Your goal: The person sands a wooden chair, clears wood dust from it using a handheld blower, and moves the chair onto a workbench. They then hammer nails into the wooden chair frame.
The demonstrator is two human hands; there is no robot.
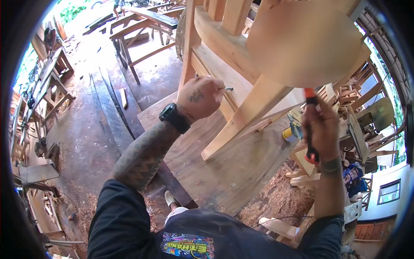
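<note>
My left hand (200,97), with a black watch (174,117) on its wrist, is closed beside the wooden chair (248,114). A small metal fastener (228,88) sticks out from its fingers; whether it is a nail or a screw I cannot tell. My right hand (321,129) is wrapped round a tool with a black and orange handle (311,101), held upright right of the chair. A blurred patch hides the tool's upper end and part of the chair. The pale, unpainted chair lies tilted on a plywood worktop (220,181).
A yellow and teal power tool (293,131) sits at the worktop's right edge. Wood shavings (276,194) and offcuts lie below it. Sawhorses (129,45) stand at the back left, and chair parts (366,108) are piled at right. Long dark boards (114,101) run along the floor.
</note>
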